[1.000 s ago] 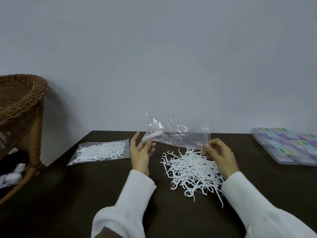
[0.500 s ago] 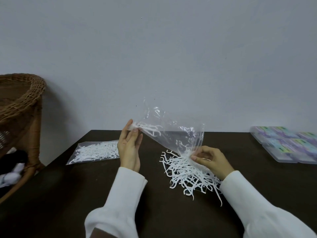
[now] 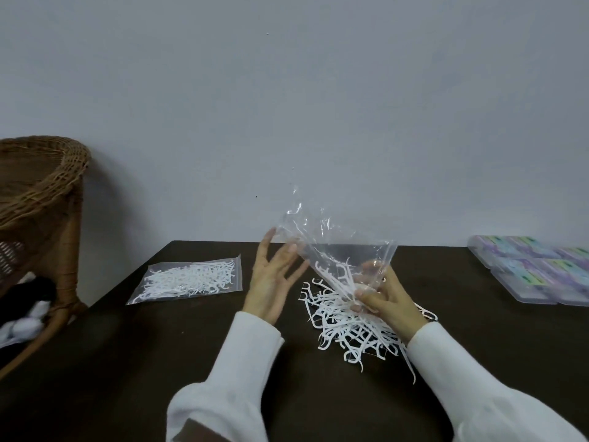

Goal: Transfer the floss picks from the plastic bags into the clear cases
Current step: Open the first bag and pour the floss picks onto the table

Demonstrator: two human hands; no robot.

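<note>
Blurring the right hand (image 3: 384,296), the crumpled bag (image 3: 331,250) veils its fingers.

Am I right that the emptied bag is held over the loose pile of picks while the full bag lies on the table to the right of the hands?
Not quite: in the head view the full bag lies to the left of the hands. The emptied bag is indeed held over the pile.

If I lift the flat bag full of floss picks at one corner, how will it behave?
The full bag is thin film like the crumpled bag in the right hand, so it will probably sag. Its loose picks would likely slide to the low end. It seems light.
</note>
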